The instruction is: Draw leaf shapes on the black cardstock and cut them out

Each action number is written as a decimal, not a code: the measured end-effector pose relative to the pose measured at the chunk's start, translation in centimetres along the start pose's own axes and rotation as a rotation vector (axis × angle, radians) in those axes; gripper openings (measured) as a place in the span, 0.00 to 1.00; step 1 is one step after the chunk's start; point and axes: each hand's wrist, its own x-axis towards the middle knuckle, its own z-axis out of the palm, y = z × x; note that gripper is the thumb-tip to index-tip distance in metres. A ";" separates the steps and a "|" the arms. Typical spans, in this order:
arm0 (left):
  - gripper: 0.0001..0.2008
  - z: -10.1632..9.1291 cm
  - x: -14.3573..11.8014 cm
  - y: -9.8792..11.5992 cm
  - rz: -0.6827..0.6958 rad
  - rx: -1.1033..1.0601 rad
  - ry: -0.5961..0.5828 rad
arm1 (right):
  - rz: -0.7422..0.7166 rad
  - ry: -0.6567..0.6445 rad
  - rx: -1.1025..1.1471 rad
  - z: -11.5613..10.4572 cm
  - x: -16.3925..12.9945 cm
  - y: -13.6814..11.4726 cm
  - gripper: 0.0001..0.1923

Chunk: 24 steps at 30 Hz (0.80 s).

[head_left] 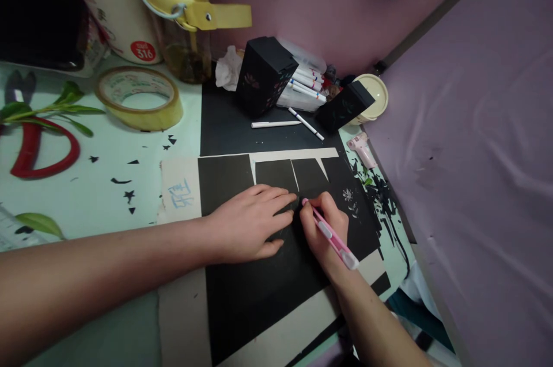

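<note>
A black paper sheet lies on a pale board in front of me, with cut notches along its far edge and a small white flower drawing at its right. My left hand lies flat on the black sheet, fingers spread, pressing it down. My right hand grips a slim pink craft knife, its tip touching the black paper just right of my left fingertips.
Two black paper boxes, a marker set, two white pens, a tape roll, red scissors, leaves, a bottle and a round lid stand beyond. Black scraps litter the right edge beside a purple wall.
</note>
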 end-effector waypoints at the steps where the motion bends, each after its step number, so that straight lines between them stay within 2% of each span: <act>1: 0.21 0.0 0.0 0.0 -0.002 -0.001 -0.001 | -0.008 0.004 -0.006 0.0 0.0 0.1 0.11; 10: 0.21 -0.1 0.1 0.0 -0.002 0.004 -0.012 | -0.035 0.007 0.008 -0.2 -0.3 0.0 0.12; 24: 0.21 -0.2 0.1 0.1 -0.006 0.010 -0.009 | 0.049 -0.016 0.102 -0.4 -0.7 -0.2 0.12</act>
